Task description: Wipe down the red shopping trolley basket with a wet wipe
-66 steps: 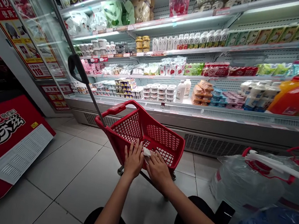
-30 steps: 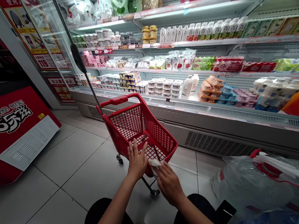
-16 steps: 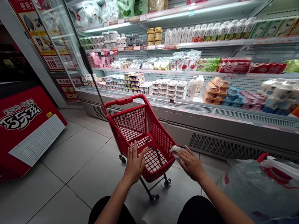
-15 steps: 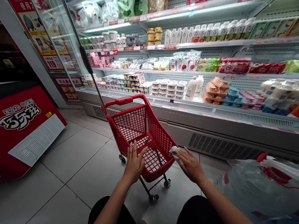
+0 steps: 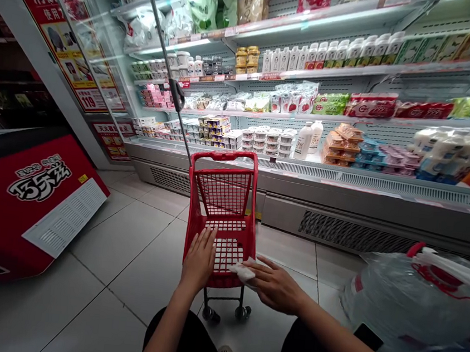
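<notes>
A small red shopping cart (image 5: 249, 233) with mesh walls stands in front of me, its handle at the far end. My left hand (image 5: 200, 259) lies at the near left corner of the basket, fingers stretched out and holding nothing. At the near right corner, my right hand (image 5: 274, 284) has a crumpled white wipe (image 5: 245, 273) under its fingers, against the basket rim. Whether the left palm touches the rim is hidden. A thin pole with a dark fitting (image 5: 177, 95) rises from the cart's left side. The basket has nothing visible in it.
A refrigerated shelf unit (image 5: 292, 187) with dairy packs and bottles runs behind the cart. To the left stands a red freezer chest (image 5: 30, 205). Large clear water bottles (image 5: 398, 297) in plastic wrap are close on my right, with a dark flat rectangle (image 5: 368, 337) beside them.
The cart has turned, so its handle now faces straight away from me and its near end has shifted left. My right hand has moved left and down with the wipe; my left hand moved slightly left.
</notes>
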A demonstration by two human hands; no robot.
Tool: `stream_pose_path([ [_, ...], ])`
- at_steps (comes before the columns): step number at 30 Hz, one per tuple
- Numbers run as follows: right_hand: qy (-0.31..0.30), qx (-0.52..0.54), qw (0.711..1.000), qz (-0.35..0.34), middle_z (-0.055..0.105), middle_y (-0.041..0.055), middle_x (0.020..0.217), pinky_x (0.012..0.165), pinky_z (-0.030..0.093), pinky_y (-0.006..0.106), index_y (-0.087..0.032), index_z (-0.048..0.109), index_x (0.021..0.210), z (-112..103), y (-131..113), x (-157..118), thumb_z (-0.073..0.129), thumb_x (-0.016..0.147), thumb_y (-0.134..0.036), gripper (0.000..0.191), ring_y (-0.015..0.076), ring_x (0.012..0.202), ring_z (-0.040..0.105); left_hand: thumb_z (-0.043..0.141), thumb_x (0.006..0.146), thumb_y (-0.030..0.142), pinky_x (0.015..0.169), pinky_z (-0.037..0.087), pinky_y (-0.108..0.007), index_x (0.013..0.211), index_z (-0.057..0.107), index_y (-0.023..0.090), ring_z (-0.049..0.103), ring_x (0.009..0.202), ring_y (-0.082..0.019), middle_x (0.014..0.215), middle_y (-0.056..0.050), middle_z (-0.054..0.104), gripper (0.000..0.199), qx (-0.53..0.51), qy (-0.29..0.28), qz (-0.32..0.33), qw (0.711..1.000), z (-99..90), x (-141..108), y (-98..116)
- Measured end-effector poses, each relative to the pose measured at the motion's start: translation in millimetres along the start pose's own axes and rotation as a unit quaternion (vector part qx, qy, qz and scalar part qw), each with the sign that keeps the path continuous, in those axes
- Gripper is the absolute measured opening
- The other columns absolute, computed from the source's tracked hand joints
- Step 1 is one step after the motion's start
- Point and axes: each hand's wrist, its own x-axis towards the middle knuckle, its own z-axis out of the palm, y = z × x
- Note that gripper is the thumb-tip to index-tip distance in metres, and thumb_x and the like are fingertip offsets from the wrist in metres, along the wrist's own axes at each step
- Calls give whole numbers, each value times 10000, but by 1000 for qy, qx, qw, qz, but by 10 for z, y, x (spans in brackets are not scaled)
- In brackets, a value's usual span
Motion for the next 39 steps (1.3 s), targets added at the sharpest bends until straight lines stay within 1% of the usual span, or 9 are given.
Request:
stream_pose_path([
  [5,0,-17,1000,6,604,32,1483,1297,238,467,-234,500,1510,-10,434,202,501,934,-118,588,184,1476,431,339,1076,345,1248,332,-480,1652,173,237,380,1518,-220,1643,-70,399,610,18,5,3,1000,124,-275,209],
  [11,46,-85,989,115,600,66,1484,1260,318,518,-235,521,1498,16,998,536,474,999,-167,506,223,1419,511,287,1069,258,1260,289,-517,1656,138,242,382,1516,-223,1633,-54,419,606,23,7,1,1000,88,-351,-8],
  [15,68,-64,987,131,599,105,1482,1263,325,506,-174,533,1480,122,753,602,489,974,-150,509,237,1444,479,286,1070,249,1259,280,-536,1659,114,265,365,1526,-229,1644,-70,403,613,-5,21,-31,999,65,-317,8],
  [21,51,19,997,47,607,84,1475,1285,285,468,-202,541,1464,308,-12,521,544,940,-157,526,213,1463,449,419,1044,517,1227,340,-516,1659,-15,201,236,1577,-276,1699,-153,258,816,-109,42,-44,992,23,-315,493],
  [25,39,11,999,15,646,44,1434,1300,225,481,-255,569,1444,236,219,550,543,939,-151,516,191,1430,494,445,1017,582,1221,334,-531,1653,-70,183,233,1574,-314,1712,-189,181,910,-69,54,-28,996,39,-365,599],
  [29,55,-48,992,99,662,57,1411,1287,228,535,-258,636,1368,78,786,658,504,963,-140,442,211,1352,579,403,1047,520,1230,330,-493,1658,-46,205,255,1569,-292,1710,-157,210,821,-9,39,3,999,56,-393,484],
  [31,56,-53,990,120,691,52,1367,1282,244,531,-257,669,1310,44,932,715,499,973,-153,392,206,1317,605,384,1060,489,1234,328,-465,1658,-49,209,268,1566,-266,1706,-141,234,790,-2,30,14,999,39,-397,399],
  [34,66,-43,990,119,693,59,1359,1273,282,504,-234,678,1288,72,871,777,503,973,-169,366,206,1320,598,377,1067,456,1245,309,-454,1654,-70,210,269,1566,-242,1701,-129,259,778,1,17,21,1000,-25,-415,226],
  [39,82,-19,991,102,655,71,1415,1283,263,488,-210,571,1443,240,344,848,499,962,-159,490,213,1390,532,376,1063,480,1258,265,-521,1655,-60,263,254,1571,-249,1713,-131,217,766,-10,-16,-29,999,-193,-412,-51],
])
